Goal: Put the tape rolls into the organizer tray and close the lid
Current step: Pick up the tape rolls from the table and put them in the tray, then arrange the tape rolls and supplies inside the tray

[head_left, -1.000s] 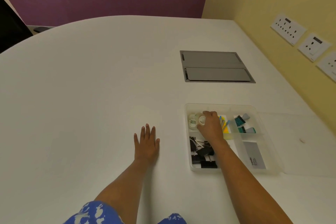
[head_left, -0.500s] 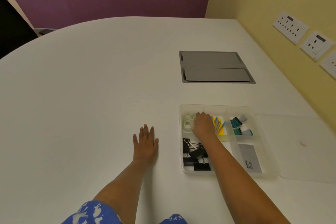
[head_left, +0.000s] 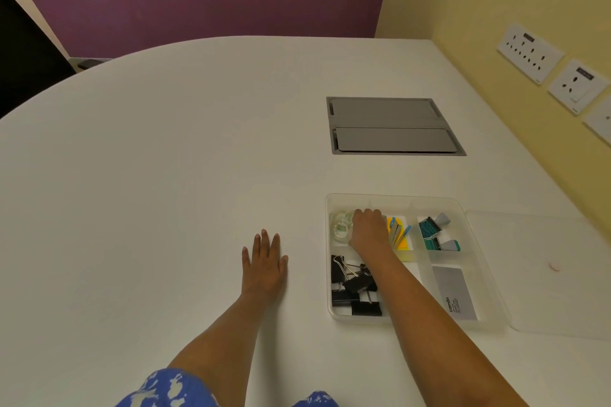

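A clear plastic organizer tray (head_left: 476,277) sits on the white table at the lower right. Clear tape rolls (head_left: 340,226) lie in its far left compartment. My right hand (head_left: 368,230) reaches into that compartment, its fingers curled down over the tape rolls and hiding part of them. Whether it grips a roll I cannot tell. The tray's clear lid (head_left: 555,274) lies flat on the table just right of the tray. My left hand (head_left: 264,263) rests flat on the table left of the tray, fingers apart, holding nothing.
Black binder clips (head_left: 355,287), yellow sticky notes and flags (head_left: 400,233), teal clips (head_left: 436,233) and a grey card (head_left: 454,292) fill other compartments. A grey cable hatch (head_left: 391,125) sits farther back. A yellow wall with sockets (head_left: 529,53) runs along the right.
The view shifted slightly, so the tray sits a bit more to the left in frame. My right hand stays over the tape compartment, fingers pressed lower. My left hand has not moved.
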`<state>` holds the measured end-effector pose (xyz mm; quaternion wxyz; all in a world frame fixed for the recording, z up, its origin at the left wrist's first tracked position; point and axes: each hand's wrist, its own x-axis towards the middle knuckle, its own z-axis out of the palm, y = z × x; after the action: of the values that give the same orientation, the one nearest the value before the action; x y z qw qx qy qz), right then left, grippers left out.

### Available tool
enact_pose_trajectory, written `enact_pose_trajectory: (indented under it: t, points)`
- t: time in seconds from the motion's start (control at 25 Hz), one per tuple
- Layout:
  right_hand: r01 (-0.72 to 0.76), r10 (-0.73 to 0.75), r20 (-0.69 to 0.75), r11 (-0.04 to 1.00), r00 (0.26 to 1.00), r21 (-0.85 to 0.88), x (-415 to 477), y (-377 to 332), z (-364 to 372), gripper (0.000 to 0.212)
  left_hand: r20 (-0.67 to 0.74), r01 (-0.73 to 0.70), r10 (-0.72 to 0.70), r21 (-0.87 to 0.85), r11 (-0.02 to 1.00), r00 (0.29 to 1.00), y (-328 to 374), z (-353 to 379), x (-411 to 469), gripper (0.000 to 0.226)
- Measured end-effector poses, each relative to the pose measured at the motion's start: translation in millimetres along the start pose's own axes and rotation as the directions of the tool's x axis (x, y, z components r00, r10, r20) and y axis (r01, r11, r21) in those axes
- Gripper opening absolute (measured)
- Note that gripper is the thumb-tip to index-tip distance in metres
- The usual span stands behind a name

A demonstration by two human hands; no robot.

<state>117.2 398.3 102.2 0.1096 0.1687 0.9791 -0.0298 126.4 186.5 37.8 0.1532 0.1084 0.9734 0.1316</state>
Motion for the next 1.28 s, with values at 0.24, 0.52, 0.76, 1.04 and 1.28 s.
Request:
enact_pose_trajectory:
  t: [0.24, 0.52, 0.76, 1.04, 1.28]
  points:
    - [0.017, -0.016, -0.015, 0.999, 1.0, 0.03, 0, 2, 0, 0.039, -0.003, -0.032, 0.032, 0.0, 0.999, 0.999, 3, -2, 1, 0.054]
    - [-0.032, 0.125, -0.272, 0.945, 0.954, 0.324, 2, 25, -19, 0.028, -0.196, -0.122, 0.099, -0.112, 0.986, 0.976, 40, -23, 17, 0.042]
    - [0.014, 0.054, -0.222, 0.957, 0.973, 0.291, 6, 38, -18, 0.027, -0.378, -0.336, 0.267, -0.129, 0.933, 0.887, 97, -48, 40, 0.029]
    - [0.118, -0.106, -0.069, 0.97, 0.992, 0.215, 16, 37, -17, 0.03, -0.154, -0.431, 0.464, 0.205, 0.879, 0.873, 121, -53, 62, 0.031]
    - [0.213, -0.213, -0.016, 0.976, 0.977, 0.047, 19, 36, -17, 0.028, -0.072, -0.434, 0.479, 0.321, 0.842, 0.875, 122, -46, 71, 0.03]
